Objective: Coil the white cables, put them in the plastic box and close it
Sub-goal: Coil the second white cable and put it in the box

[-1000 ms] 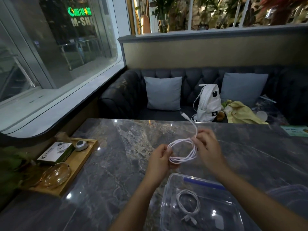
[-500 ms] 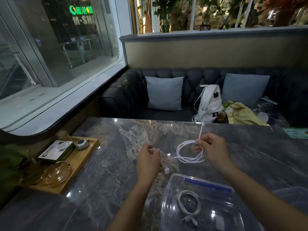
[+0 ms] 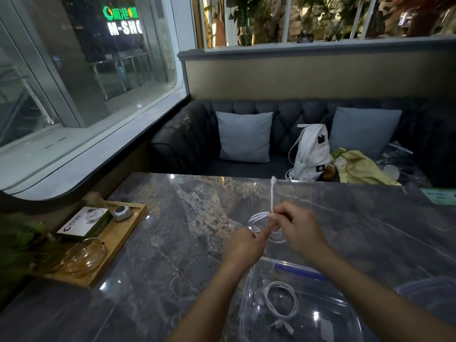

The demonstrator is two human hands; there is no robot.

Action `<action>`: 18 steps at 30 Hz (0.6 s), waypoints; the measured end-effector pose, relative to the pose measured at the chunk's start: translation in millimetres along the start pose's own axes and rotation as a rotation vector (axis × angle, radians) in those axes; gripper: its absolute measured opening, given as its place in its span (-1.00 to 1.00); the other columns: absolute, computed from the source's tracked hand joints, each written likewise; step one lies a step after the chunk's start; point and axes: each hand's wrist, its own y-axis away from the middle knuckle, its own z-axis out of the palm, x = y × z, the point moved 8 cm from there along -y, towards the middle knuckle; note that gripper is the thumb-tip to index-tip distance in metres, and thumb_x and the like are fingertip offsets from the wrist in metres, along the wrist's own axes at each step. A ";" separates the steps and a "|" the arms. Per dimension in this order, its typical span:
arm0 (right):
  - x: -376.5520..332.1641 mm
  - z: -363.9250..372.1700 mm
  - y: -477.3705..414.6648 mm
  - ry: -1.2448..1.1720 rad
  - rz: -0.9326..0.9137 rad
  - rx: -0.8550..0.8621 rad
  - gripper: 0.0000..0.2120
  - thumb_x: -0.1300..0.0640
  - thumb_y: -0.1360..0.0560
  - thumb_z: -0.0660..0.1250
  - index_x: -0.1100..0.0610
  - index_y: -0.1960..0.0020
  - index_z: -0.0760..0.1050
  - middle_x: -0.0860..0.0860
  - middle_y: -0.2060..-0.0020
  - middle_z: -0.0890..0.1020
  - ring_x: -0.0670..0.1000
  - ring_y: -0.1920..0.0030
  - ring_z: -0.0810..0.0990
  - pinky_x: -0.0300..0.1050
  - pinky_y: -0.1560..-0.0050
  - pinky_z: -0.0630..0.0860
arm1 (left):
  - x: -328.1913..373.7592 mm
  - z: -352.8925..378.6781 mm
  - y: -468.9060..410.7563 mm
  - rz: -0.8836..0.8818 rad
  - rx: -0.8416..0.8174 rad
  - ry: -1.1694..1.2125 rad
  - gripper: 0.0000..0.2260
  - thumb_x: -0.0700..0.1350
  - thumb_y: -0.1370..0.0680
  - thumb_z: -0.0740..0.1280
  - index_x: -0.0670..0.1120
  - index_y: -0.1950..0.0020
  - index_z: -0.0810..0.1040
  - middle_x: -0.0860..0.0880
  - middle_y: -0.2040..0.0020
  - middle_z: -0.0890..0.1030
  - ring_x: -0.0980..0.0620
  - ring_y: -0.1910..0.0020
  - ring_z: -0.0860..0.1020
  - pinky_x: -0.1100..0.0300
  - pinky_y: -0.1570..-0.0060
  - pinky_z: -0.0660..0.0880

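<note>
A coiled white cable (image 3: 257,217) hangs between my hands above the marble table (image 3: 172,230). My right hand (image 3: 296,227) pinches the coil at its top, and one free end sticks straight up from my fingers. My left hand (image 3: 243,245) grips the coil's lower left side. Just below, near the table's front edge, stands the clear plastic box (image 3: 249,290), open, with a second coiled white cable (image 3: 281,302) lying inside. A blue strip runs along the box's far rim.
A wooden tray (image 3: 123,233) at the left holds a green-and-white carton, a small grey device and a glass bowl (image 3: 84,255). A clear lid (image 3: 424,294) lies at the right of the box. A dark sofa with cushions and a white backpack lies beyond the table.
My left hand had let go of the coil and drifted left; it is back on the coil. My right hand kept hold throughout, and the free end now points up.
</note>
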 end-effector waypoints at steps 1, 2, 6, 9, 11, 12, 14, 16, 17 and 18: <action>0.0 1.7 0.3 -0.030 0.003 -0.030 -0.93 0.34 -0.45 0.31 0.30 0.21 0.52 0.15 0.35 0.64 0.02 0.34 0.62 -0.34 0.30 0.52 | -2.8 1.8 -1.2 -0.017 -0.014 0.004 -0.36 0.32 -0.48 0.12 -0.27 0.24 0.55 -0.31 0.16 0.65 -0.25 0.15 0.63 -0.02 0.14 0.57; -1.7 4.9 1.3 -0.042 -0.008 -0.070 -0.93 0.35 -0.45 0.32 0.30 0.21 0.53 0.14 0.36 0.64 -0.02 0.36 0.62 -0.40 0.32 0.50 | -6.1 1.9 -2.7 -0.035 -0.011 0.006 -0.37 0.31 -0.48 0.11 -0.27 0.16 0.57 -0.30 0.13 0.65 -0.25 0.13 0.63 -0.07 0.10 0.59; -6.8 17.4 5.1 -0.076 -0.045 -0.193 -0.92 0.36 -0.45 0.32 0.29 0.22 0.54 0.15 0.37 0.64 -0.07 0.37 0.60 -0.39 0.30 0.50 | -17.2 4.8 -5.5 -0.130 -0.031 0.205 -0.64 0.06 -0.50 0.16 -0.19 0.16 0.59 -0.30 0.22 0.64 -0.19 0.32 0.63 -0.01 0.22 0.59; -5.0 20.8 4.7 -0.121 -0.037 -0.202 -0.90 0.37 -0.44 0.32 0.27 0.24 0.53 0.15 0.39 0.64 -0.09 0.40 0.59 -0.36 0.31 0.51 | -19.3 8.7 -6.8 -0.129 -0.061 0.357 -0.73 0.01 -0.39 0.16 -0.12 0.36 0.53 -0.19 0.42 0.54 -0.11 0.50 0.50 0.05 0.34 0.45; 3.1 19.6 2.5 -0.156 0.015 -0.166 -0.83 0.37 -0.45 0.31 0.18 0.27 0.51 0.10 0.42 0.63 -0.07 0.41 0.61 -0.31 0.31 0.54 | -19.0 7.1 -8.1 -0.068 -0.042 0.359 -0.72 0.00 -0.41 0.20 -0.14 0.36 0.54 -0.20 0.41 0.54 -0.10 0.44 0.50 0.05 0.34 0.44; 9.9 17.2 0.0 -0.178 0.060 -0.133 -0.80 0.37 -0.45 0.31 0.14 0.29 0.49 0.08 0.43 0.62 -0.04 0.41 0.62 -0.25 0.31 0.57 | -18.8 7.1 -8.3 -0.035 -0.047 0.382 -0.73 -0.05 -0.47 0.22 -0.13 0.36 0.55 -0.19 0.40 0.54 -0.08 0.43 0.50 0.08 0.34 0.45; 27.6 11.1 -5.2 -0.260 0.178 -0.058 -0.77 0.38 -0.44 0.30 0.13 0.31 0.48 0.11 0.44 0.61 0.01 0.43 0.62 -0.12 0.33 0.59 | -14.7 9.5 -6.8 0.042 -0.104 0.463 -0.71 -0.17 -0.57 0.22 -0.09 0.34 0.55 -0.11 0.40 0.55 0.01 0.44 0.51 0.21 0.41 0.48; 45.9 6.3 -7.7 -0.386 0.299 -0.005 -0.80 0.40 -0.44 0.30 0.18 0.30 0.49 0.14 0.47 0.61 0.02 0.49 0.62 -0.12 0.43 0.60 | -3.6 10.6 -1.5 0.130 -0.195 0.524 -0.70 -0.21 -0.58 0.21 -0.02 0.32 0.56 0.05 0.41 0.57 0.17 0.45 0.52 0.34 0.41 0.47; 53.3 5.2 -7.6 -0.440 0.346 0.006 -0.82 0.41 -0.44 0.30 0.21 0.29 0.49 0.13 0.49 0.61 0.02 0.51 0.61 -0.15 0.47 0.59 | 1.3 11.3 0.5 0.161 -0.231 0.539 -0.69 -0.23 -0.57 0.22 0.01 0.32 0.55 0.09 0.43 0.58 0.23 0.43 0.51 0.37 0.38 0.46; 59.4 5.3 -6.8 -0.479 0.389 0.007 -0.84 0.41 -0.44 0.30 0.24 0.28 0.49 0.11 0.52 0.62 0.02 0.52 0.61 -0.18 0.50 0.57 | 4.9 11.5 1.8 0.187 -0.251 0.559 -0.69 -0.24 -0.57 0.22 0.01 0.32 0.54 0.11 0.44 0.59 0.26 0.42 0.51 0.39 0.34 0.45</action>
